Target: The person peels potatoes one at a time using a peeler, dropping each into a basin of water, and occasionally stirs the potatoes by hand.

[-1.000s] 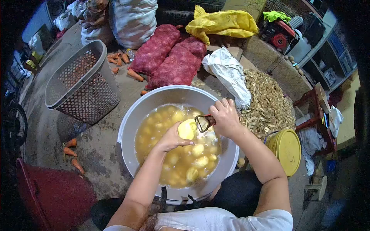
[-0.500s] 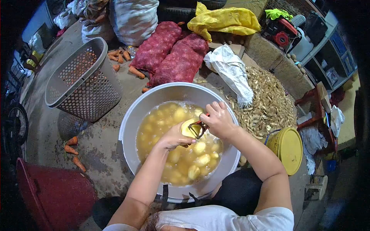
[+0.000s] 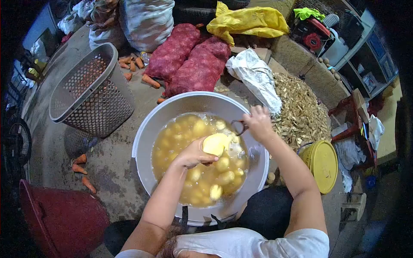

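Observation:
My left hand (image 3: 192,155) is closed around a pale yellow peeled potato (image 3: 214,145), held above the tub's water. In my right hand (image 3: 259,124) is a peeler (image 3: 238,127), its dark blade end pointing left, apart from the potato. This hand is over the right rim of the large grey tub (image 3: 145,172). Cloudy yellowish water fills the tub's lower part, with several peeled potatoes (image 3: 216,192) floating or lying under the surface.
A heap of peelings (image 3: 301,112) lies right of the tub, near a yellow lidded bucket (image 3: 323,167). Red mesh sacks (image 3: 200,64) lie behind it. At left stand a grey perforated basket (image 3: 99,107) and a dark red tub (image 3: 64,215), with loose carrots (image 3: 88,184) between.
My right hand has moved right and away from the potato, taking the peeler off its surface. My left hand stays in nearly the same place with the potato turned slightly.

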`<move>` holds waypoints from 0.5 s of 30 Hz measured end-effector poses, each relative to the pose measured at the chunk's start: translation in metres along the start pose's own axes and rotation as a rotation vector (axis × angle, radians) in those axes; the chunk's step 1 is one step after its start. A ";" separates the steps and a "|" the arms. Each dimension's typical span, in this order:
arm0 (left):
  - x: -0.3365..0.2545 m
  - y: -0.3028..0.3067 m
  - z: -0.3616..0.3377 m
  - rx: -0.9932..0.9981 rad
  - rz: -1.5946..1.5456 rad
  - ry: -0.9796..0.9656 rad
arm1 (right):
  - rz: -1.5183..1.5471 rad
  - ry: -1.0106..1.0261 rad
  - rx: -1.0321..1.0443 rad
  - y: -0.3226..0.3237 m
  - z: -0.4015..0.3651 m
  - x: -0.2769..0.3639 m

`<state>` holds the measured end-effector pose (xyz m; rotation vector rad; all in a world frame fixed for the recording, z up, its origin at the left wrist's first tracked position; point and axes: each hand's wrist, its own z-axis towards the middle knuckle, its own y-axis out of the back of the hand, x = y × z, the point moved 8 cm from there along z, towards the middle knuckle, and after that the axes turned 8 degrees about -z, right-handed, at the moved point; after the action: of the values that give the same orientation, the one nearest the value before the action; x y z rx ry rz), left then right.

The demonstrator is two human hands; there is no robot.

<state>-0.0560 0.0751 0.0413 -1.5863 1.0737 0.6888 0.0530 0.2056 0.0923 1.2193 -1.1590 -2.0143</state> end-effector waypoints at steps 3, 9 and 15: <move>0.001 0.003 -0.002 0.008 -0.081 0.015 | -0.019 -0.192 0.122 -0.024 -0.015 -0.034; 0.023 0.025 0.007 -0.031 -0.352 0.015 | 0.216 -0.519 0.326 -0.046 -0.037 -0.063; 0.047 0.041 0.017 -0.025 -1.173 0.102 | 0.337 -0.605 0.474 -0.060 -0.048 -0.062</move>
<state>-0.0714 0.0761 -0.0219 -1.9266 0.0671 -0.1828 0.1242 0.2639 0.0566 0.5286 -2.0649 -1.9497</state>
